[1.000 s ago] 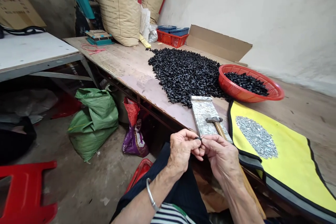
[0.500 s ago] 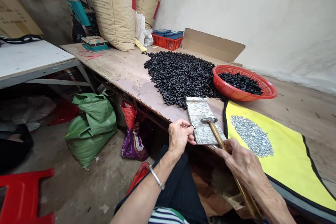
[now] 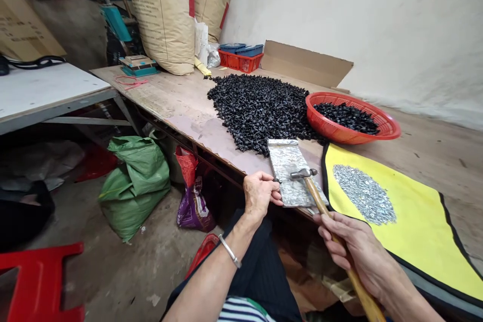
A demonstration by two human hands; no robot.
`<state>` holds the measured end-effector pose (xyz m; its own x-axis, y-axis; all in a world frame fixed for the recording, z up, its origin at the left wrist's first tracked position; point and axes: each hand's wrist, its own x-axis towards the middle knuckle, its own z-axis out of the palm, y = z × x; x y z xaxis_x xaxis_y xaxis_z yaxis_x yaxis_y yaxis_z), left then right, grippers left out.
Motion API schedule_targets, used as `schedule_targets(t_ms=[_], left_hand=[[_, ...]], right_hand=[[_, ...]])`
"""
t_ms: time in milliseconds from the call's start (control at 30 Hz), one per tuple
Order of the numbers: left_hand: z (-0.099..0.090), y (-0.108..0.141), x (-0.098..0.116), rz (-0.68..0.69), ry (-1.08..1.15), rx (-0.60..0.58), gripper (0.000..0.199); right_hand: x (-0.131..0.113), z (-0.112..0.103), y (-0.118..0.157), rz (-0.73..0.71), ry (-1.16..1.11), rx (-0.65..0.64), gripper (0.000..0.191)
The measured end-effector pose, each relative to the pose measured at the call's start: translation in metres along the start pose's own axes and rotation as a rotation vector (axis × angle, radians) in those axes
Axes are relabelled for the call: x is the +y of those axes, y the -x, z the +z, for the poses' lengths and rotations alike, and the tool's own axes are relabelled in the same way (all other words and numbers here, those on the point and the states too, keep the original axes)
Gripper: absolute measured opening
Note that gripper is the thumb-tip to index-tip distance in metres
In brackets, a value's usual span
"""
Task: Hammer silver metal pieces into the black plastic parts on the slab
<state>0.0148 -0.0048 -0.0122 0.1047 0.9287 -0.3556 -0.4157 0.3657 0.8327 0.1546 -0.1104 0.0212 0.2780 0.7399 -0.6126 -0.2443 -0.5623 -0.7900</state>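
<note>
My left hand [image 3: 259, 194] pinches a small dark piece [image 3: 277, 180] at its fingertips, holding it at the left edge of a scuffed metal plate [image 3: 292, 173]. My right hand [image 3: 358, 251] grips the wooden handle of a small hammer [image 3: 324, 206], low on the handle. The hammer's steel head [image 3: 303, 173] sits over the plate, close to the small piece. A heap of small black plastic parts [image 3: 256, 110] lies beyond the plate. Silver metal bits [image 3: 364, 193] form a pile on a yellow mat [image 3: 415, 256] to the right.
A red plastic basket [image 3: 390, 128] holding black parts stands on the wooden bench [image 3: 169, 95]. Large paper sacks [image 3: 162, 15], a red crate [image 3: 239, 61] and cardboard [image 3: 305, 63] stand at the back. A green sack [image 3: 136, 186] and a red stool [image 3: 37, 282] are on the floor.
My right hand has left the small piece and now holds the hammer, lifted from the bench. My left hand has moved the piece onto the plate's edge. The view has shifted slightly.
</note>
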Motion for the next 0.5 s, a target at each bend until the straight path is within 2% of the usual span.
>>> schedule_targets(t_ms=[100, 200, 267, 400, 500], left_hand=[[0.001, 0.0, -0.002, 0.004, 0.019, 0.009, 0.01], [0.001, 0.0, -0.003, 0.012, 0.032, 0.013, 0.01], [0.001, 0.001, -0.004, 0.016, 0.037, 0.017, 0.011], [-0.001, 0.001, -0.005, 0.023, 0.041, 0.003, 0.009], [-0.002, 0.001, -0.006, 0.029, 0.048, -0.009, 0.008]], right_hand=[[0.002, 0.002, 0.005, -0.226, 0.316, 0.137, 0.029], [0.01, 0.001, 0.001, -0.534, 0.716, 0.287, 0.03], [0.017, 0.0, -0.004, -0.718, 0.902, 0.361, 0.036], [0.021, 0.002, -0.004, -0.92, 1.119, 0.465, 0.042], [0.014, 0.007, 0.009, -1.031, 1.146, 0.536, 0.04]])
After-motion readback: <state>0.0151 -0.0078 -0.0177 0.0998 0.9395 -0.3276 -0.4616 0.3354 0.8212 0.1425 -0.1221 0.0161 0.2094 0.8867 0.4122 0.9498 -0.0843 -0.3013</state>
